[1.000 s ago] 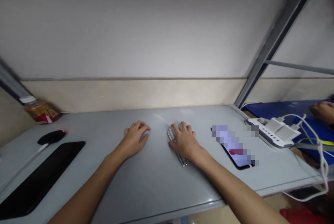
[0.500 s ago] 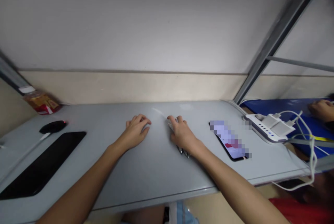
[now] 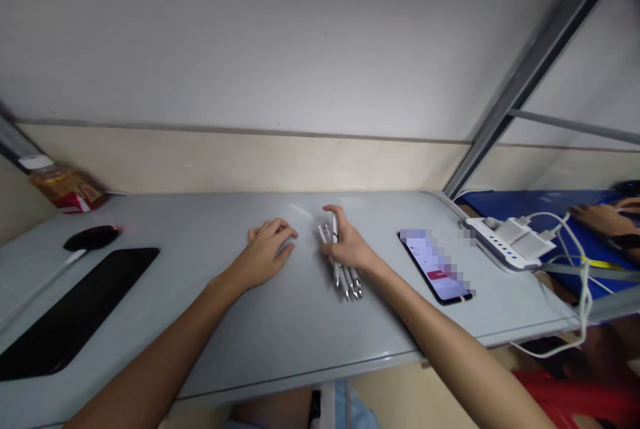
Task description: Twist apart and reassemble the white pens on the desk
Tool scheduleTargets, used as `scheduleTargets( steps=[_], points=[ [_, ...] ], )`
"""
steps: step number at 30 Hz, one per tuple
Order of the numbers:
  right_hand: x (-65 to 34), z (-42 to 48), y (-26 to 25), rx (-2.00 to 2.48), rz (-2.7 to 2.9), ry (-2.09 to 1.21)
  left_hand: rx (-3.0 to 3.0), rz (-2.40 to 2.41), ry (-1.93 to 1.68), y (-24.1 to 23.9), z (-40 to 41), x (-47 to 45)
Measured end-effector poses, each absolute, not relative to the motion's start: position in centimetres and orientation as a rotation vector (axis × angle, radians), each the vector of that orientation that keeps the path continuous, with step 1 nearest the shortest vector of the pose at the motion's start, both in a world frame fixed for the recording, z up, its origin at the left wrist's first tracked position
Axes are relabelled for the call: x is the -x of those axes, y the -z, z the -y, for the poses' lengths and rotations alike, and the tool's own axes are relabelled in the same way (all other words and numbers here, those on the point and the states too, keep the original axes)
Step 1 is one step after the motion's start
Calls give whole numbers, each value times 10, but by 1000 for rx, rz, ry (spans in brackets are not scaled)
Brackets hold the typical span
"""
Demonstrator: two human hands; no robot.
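Head view: the right hand (image 3: 350, 249) grasps a bundle of white pens (image 3: 347, 282) (at least three) at the table (image 3: 300, 335) middle.
The left hand (image 3: 265, 259) lies released just beside; one phone (image 3: 435, 265) is near, and open surface reaches the front edge.

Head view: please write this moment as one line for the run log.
right hand: grips white pens | left hand: on table, holds nothing | phone: lit, right of pens
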State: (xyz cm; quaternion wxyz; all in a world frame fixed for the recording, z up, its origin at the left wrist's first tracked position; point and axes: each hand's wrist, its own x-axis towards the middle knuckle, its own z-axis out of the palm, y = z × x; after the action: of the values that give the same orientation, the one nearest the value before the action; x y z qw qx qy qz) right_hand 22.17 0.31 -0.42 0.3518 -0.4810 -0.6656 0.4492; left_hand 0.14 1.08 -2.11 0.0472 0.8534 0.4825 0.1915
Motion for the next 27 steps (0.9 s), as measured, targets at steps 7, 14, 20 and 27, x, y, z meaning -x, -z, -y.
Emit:
scheduleTargets(
  steps=[7,14,20,27],
  points=[
    [-196,1,8,938,1086,-1630,-2482,-1328,-760,13,-1,-23],
    [-194,-6,13,905,1070,-1349,-2016,-1072,-756,14,6,-35],
    [-188,1,9,1001,1389,-960,-1841,-950,-744,12,14,-39],
    [-187,4,6,1028,1518,-665,-1716,-881,-809,12,22,-47]
  ],
)
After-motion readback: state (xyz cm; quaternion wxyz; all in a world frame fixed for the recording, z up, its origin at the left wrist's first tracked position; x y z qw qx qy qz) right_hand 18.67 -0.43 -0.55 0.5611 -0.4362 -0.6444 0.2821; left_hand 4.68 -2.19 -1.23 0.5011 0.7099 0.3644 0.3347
